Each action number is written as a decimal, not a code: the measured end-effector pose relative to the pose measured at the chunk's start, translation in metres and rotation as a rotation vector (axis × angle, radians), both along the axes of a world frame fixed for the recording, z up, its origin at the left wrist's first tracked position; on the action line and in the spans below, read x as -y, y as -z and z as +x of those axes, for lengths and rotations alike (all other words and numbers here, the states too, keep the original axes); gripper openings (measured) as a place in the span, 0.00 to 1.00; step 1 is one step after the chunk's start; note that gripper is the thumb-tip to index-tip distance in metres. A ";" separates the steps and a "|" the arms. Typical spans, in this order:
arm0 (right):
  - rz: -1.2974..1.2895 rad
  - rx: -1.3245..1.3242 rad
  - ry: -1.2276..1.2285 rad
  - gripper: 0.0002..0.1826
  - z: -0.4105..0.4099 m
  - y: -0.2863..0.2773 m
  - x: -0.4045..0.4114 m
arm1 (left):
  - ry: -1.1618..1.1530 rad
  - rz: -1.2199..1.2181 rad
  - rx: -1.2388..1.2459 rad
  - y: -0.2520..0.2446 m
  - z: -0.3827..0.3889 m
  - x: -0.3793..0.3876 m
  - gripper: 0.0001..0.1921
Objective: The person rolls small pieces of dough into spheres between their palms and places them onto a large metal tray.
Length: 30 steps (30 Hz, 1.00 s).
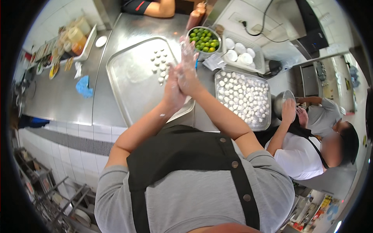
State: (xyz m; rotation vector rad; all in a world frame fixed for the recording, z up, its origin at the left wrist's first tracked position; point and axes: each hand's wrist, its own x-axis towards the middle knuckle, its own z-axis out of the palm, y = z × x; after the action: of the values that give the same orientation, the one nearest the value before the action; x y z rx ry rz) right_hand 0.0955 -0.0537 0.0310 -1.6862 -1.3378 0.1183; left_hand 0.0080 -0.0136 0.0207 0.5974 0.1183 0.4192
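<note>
My left hand [173, 92] and my right hand [188, 68], both coated with white powder, are pressed palm to palm over the right part of a large metal tray [115, 90]. Whether anything lies between the palms is hidden. Small white dough-like pieces [162, 67] rest on the tray just left of my hands, near a thin patch of white powder. To the right, a second metal tray [270, 100] holds many round white pieces. Beyond my fingertips stands a metal bowl of green citrus fruits [204, 39].
A white plastic basket with white rounded items [262, 65] stands behind the second tray. A person [297, 154] at the right handles a metal bowl [280, 104]. Another person's arm [159, 8] rests at the far edge. A blue cloth [84, 86] and bottles [77, 36] are left.
</note>
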 end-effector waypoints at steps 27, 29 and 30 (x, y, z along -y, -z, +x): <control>-0.052 0.196 0.046 0.51 -0.018 0.007 -0.009 | -0.473 -0.205 0.373 0.015 0.030 0.016 0.48; -0.077 0.296 -0.104 0.49 -0.034 -0.005 -0.007 | -0.265 -0.112 0.180 0.025 0.007 -0.006 0.44; -0.132 0.268 0.006 0.44 -0.033 0.030 -0.005 | -0.093 -0.204 0.188 0.037 0.010 -0.010 0.45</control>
State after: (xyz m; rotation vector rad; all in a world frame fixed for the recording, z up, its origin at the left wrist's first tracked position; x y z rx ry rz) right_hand 0.0626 -0.0485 0.0011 -1.8667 -1.5502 -0.0256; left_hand 0.0181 -0.0031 -0.0168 0.3504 0.0082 0.5438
